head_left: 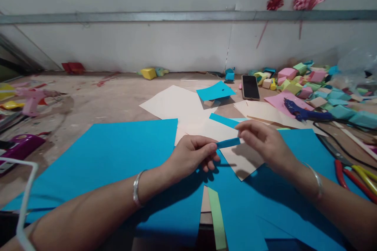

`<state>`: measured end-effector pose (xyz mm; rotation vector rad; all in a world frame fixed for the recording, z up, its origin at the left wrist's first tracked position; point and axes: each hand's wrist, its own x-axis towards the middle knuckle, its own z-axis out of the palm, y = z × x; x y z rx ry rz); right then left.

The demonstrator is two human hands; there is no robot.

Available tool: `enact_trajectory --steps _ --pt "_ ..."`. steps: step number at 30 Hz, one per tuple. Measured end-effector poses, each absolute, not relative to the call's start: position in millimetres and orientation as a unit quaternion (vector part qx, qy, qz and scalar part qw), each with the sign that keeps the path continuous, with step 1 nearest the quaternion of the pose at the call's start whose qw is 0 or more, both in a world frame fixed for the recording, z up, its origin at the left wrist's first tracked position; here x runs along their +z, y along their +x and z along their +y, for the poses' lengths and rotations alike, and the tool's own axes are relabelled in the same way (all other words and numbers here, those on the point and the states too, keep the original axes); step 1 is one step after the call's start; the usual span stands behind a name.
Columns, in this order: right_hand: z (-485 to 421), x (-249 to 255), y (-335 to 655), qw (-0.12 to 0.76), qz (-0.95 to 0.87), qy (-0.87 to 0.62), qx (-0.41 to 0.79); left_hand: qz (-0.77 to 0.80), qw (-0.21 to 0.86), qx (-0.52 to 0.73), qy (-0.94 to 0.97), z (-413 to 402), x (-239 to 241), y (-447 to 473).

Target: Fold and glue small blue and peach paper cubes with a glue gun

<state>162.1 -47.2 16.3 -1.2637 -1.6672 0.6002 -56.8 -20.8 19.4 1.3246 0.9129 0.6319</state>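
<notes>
My left hand [191, 156] and my right hand [263, 141] together pinch a small folded blue paper strip [228, 142] just above the table. The left fingers hold its left end, the right fingers its right end. A second blue strip [224, 120] sticks up behind the right fingers; I cannot tell whether it is held. Beneath the hands lie large blue paper sheets [112, 157] and cream paper sheets [179, 104]. A green paper strip [217, 219] lies at the near edge. Each wrist wears a silver bangle.
A phone [250, 86] lies beyond the papers, next to a blue paper square [215, 91]. A pile of coloured folded paper pieces [312, 86] fills the right side. A blue glue gun [303, 112], red and yellow scissors [353, 176], a pink glue gun [33, 98] surround the work area.
</notes>
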Motion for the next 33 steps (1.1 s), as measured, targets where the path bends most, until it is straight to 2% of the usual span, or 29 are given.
enact_trajectory --steps 4,11,17,21,33 --pt "-55.4 15.5 149.9 0.415 -0.724 -0.503 0.224 0.383 0.527 0.279 0.705 -21.6 16.0 -59.4" --pt "-64.4 17.4 146.6 0.441 -0.727 -0.497 0.174 0.319 0.298 0.297 0.849 -23.9 22.6 -63.3" --pt "-63.5 15.3 144.2 0.446 -0.752 -0.462 0.148 0.305 0.207 0.349 0.862 -24.8 21.1 -63.7" --pt "-65.4 13.9 140.2 0.456 -0.744 -0.476 0.109 0.295 0.174 0.359 0.868 -24.7 19.0 -64.6" --pt "-60.4 10.6 138.9 0.423 -0.765 -0.478 0.086 0.269 0.178 0.323 0.890 -27.2 16.0 -64.2"
